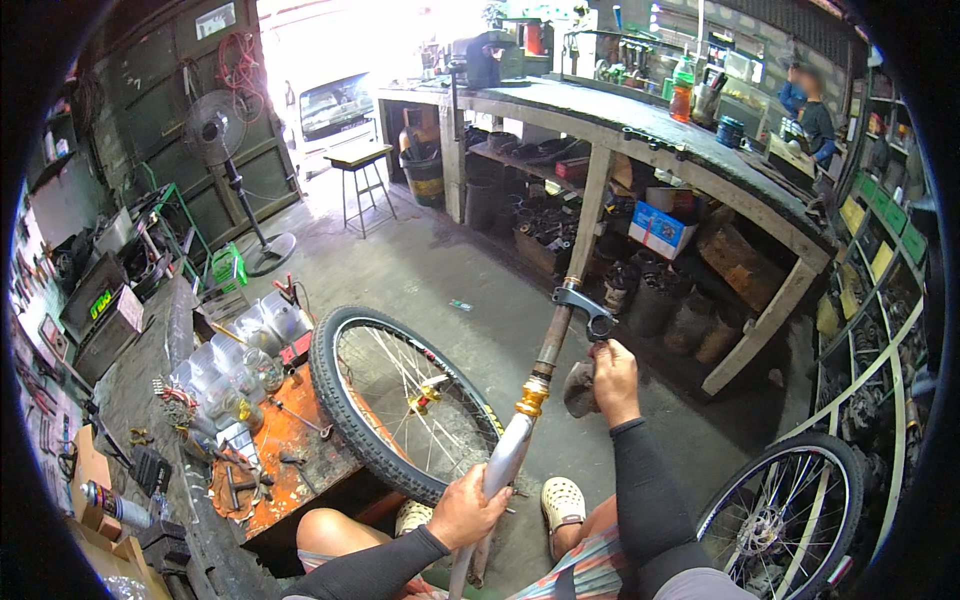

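Observation:
A silver bicycle tube [510, 452] slants up and away from my lap; whether it belongs to a frame or a fork I cannot tell. My left hand [470, 508] is closed around it. Gold headset rings [532, 397] sit at its far end, and a brownish steerer tube [554, 340] runs on beyond them. Around that tube fits a black handlebar stem [586, 305]. My right hand [614, 380] is closed at the stem's clamp end, its fingertips partly hidden. Beneath that hand shows a dark grey shape [580, 388]. Left of the tube leans a spoked bicycle wheel [325, 375].
An orange-topped low bench [285, 455] bears tools and clear plastic bins [225, 365]. Another wheel [845, 480] stands at the lower right by shelves. A long workbench [560, 100] spans the back, a person [815, 115] beside it. A fan [235, 185] and a stool [358, 157] stand farther off.

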